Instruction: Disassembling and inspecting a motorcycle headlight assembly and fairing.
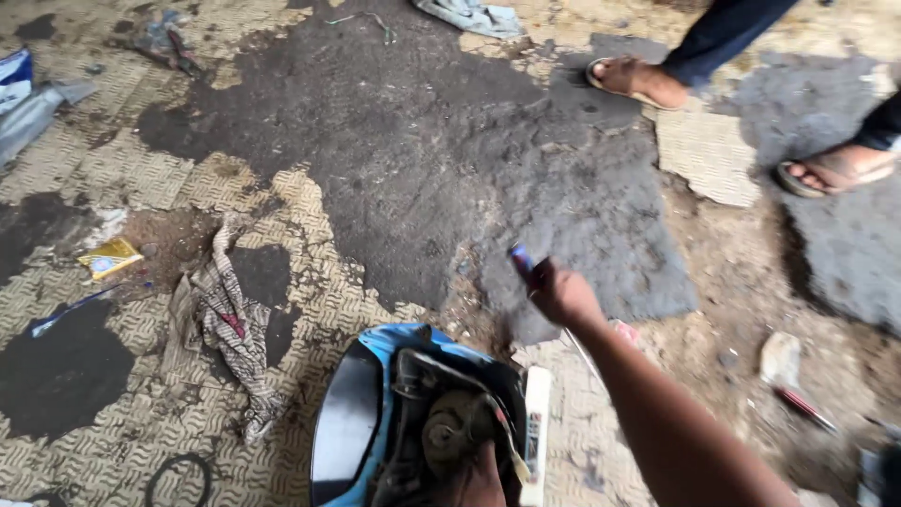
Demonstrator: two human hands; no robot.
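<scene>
My right hand (563, 293) is raised over the dirty floor and closed around a thin tool with a blue handle end (521, 259). Its metal shaft (584, 352) pokes out below the fist, blurred by motion. At the bottom middle lies a blue plastic vehicle cover (380, 352), open side up, with a dark glossy panel (345, 422) and a round rusty part (452, 427) with wiring inside. Only a small part of my left hand (481, 479) shows at the frame's bottom edge. It rests inside that cover, and its grip is hidden.
Another person's sandalled feet (638, 80) (835, 169) stand at the top right. A striped rag (225, 319), a yellow packet (111, 255) and a black ring (178, 474) lie to the left. A white strip (537, 422) lies beside the cover, with a stone (779, 357) and a red-handled tool (802, 406) to the right.
</scene>
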